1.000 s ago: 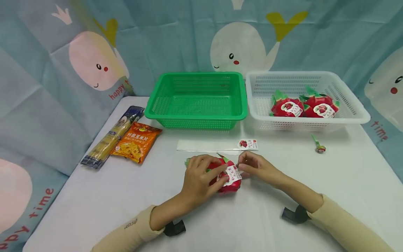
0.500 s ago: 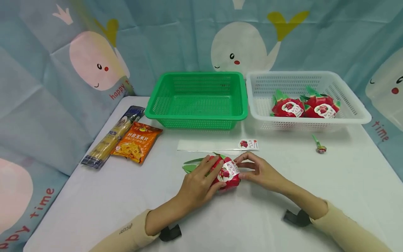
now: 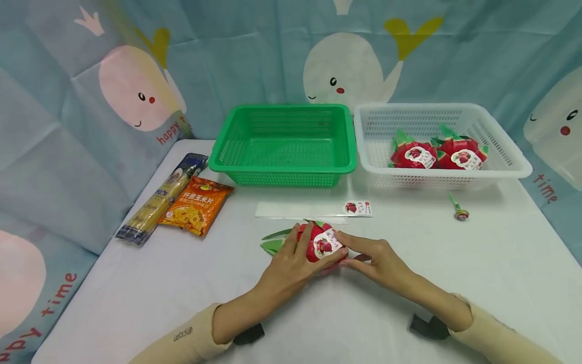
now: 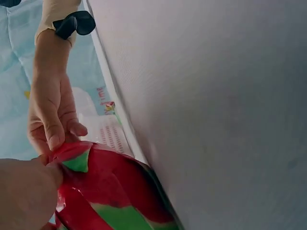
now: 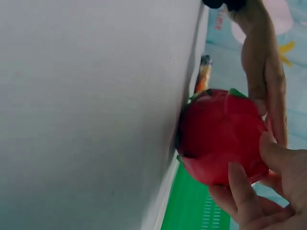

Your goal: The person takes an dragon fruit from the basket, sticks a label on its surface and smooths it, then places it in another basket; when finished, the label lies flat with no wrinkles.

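Note:
A red dragon fruit [image 5: 221, 136] with green leaf tips lies on the table, its leafy end to the left. On its upper side is a white label [image 3: 328, 244] with a fruit picture. My left hand [image 3: 290, 268] holds the fruit from the left, fingers over its top and thumb reaching the label's lower edge. From the other end my right hand [image 3: 384, 258] grips it, index finger on the label's right edge and thumb lower down. The right wrist view shows the right fingers [image 5: 243, 191] against the fruit's rounded red end.
Behind the fruit lies a white label strip [image 3: 300, 209]. A green basket [image 3: 282, 172] stands at the back, beside a white basket [image 3: 445, 174] with two labelled dragon fruits [image 3: 414, 154]. A pasta pack [image 3: 159, 205] and orange snack bag [image 3: 197, 205] lie left, a lollipop [image 3: 461, 212] right.
The left hand has slid down along the fruit, uncovering more of its leaves. The right fingers have moved from beside the label's corner onto the label and the fruit's end.

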{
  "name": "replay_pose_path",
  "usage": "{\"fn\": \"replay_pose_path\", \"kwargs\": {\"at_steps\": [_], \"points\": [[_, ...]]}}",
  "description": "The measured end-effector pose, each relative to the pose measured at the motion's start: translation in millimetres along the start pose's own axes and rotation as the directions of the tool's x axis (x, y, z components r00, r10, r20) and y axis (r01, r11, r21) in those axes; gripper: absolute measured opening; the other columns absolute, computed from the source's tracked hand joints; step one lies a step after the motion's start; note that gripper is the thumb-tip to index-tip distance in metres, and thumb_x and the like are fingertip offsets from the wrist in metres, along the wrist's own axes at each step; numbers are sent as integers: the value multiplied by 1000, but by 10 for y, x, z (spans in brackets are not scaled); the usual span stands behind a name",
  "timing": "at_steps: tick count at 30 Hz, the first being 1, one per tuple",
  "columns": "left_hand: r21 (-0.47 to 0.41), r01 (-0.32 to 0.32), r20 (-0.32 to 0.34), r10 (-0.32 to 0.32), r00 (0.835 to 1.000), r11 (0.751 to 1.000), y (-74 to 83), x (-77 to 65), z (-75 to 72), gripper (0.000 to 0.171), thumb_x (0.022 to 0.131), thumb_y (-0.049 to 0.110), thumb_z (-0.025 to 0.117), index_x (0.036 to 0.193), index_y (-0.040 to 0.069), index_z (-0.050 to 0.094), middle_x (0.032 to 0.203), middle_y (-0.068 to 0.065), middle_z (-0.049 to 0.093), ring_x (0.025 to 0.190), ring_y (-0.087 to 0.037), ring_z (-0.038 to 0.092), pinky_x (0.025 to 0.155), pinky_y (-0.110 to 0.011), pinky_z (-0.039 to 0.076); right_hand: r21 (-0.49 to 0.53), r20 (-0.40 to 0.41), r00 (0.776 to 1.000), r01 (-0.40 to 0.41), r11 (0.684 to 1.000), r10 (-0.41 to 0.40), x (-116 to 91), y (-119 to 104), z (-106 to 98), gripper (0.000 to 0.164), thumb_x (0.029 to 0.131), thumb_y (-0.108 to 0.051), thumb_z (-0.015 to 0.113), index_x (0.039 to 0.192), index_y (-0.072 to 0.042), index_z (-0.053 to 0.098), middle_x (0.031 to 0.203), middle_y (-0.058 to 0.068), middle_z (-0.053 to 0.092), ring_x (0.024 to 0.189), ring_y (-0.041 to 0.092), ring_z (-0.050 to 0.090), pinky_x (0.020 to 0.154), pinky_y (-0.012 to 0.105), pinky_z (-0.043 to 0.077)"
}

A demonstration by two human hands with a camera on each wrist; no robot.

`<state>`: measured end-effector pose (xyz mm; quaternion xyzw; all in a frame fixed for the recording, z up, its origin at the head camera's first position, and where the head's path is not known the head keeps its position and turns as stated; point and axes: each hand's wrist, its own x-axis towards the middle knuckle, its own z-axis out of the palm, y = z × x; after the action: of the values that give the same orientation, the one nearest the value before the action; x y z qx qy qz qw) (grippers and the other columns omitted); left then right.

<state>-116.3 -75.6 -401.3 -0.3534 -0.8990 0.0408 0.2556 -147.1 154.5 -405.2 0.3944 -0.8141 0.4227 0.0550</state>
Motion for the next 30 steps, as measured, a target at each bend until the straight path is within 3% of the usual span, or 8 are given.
{"fn": "replay_pose_path", "kwargs": {"at_steps": [5,10,13,15,18,22,26,30], "points": [[-28,5,-31,-6,1000,1000,-13,5,8,66,77,20,74,133,39,45,134,-23,44,119,-44,47,82,-38,55,-20,11,1000,23,1000,-22,30,2,-5,64,74,-10,75,133,-9,49,115,5,56,103,15,57,70,22,56],[-114,46,-109,-59,992,992,-42,13,31,62,75,36,75,128,13,54,129,-19,52,115,-38,54,75,-37,56,2,37,998,-44,999,44,38,18,-8,64,75,-14,75,133,-4,48,112,5,55,101,15,57,72,22,56],[-135,65,-142,-84,986,989,-54,17,36,68,75,41,73,126,0,53,127,-17,55,112,-34,57,77,-36,56,-96,-6,1000,-2,995,1,25,-5,-9,59,74,-16,76,127,-1,54,112,7,63,96,17,64,72,24,56],[-138,62,-142,-82,986,988,-56,12,31,69,75,41,73,126,-1,52,127,-17,56,112,-34,57,77,-36,56,-235,-51,994,77,969,-92,6,-38,-9,53,72,-20,77,119,-2,61,104,7,68,88,17,68,70,26,56],[-142,56,-134,-76,988,988,-56,0,13,66,76,42,72,127,4,54,127,-17,56,112,-34,57,74,-35,57,-454,-94,965,178,873,-245,-21,-101,-10,44,76,-31,74,111,-6,67,86,2,71,74,13,68,61,23,55],[-85,31,-125,-41,991,996,-62,-13,3,66,76,46,71,128,8,54,128,-16,55,114,-31,57,73,-32,57,-553,-101,942,213,805,-319,-51,-142,-5,41,86,-42,60,107,-8,68,66,-5,64,54,5,60,45,15,45],[-29,-4,-104,1,995,1000,-84,-10,-5,67,78,48,68,128,5,53,129,-17,54,115,-30,56,76,-29,56,-476,-102,965,166,864,-241,-57,-147,6,41,81,-36,68,107,-4,68,64,-7,67,54,2,61,47,12,46],[-167,1,-100,-18,995,986,-161,-9,-17,57,81,38,66,125,3,55,127,-14,55,114,-28,56,73,-31,57,-333,-96,994,8,943,-43,-49,-177,-1,46,67,-20,81,106,-1,68,61,-8,68,53,-4,59,50,8,45]]}}
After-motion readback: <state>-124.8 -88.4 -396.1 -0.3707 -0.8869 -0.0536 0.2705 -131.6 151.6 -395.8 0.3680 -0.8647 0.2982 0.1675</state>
